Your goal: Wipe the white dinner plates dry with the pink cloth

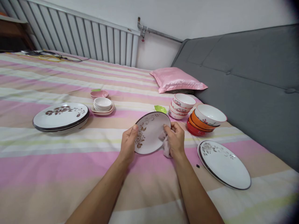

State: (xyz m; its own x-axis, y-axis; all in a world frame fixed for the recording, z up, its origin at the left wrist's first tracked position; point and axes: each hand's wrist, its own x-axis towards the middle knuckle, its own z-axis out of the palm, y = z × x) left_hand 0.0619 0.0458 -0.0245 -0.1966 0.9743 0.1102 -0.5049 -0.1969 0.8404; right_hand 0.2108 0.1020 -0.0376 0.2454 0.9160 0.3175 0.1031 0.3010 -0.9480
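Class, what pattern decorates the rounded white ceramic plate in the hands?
The dark-rimmed white plate bears brown flowers and curling scrolls, clearest in the head view.

Left hand (128,140) and right hand (177,139): bare. Both forearms (100,189) likewise bare over visible length; narrow near hands, tapering, smooth outline.

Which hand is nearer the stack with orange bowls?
Right. The right hand, holding a cloth against the brown-flowered plate, is just left of the bowl stack; the left hand, gripping the plate's opposite edge, is farther left.
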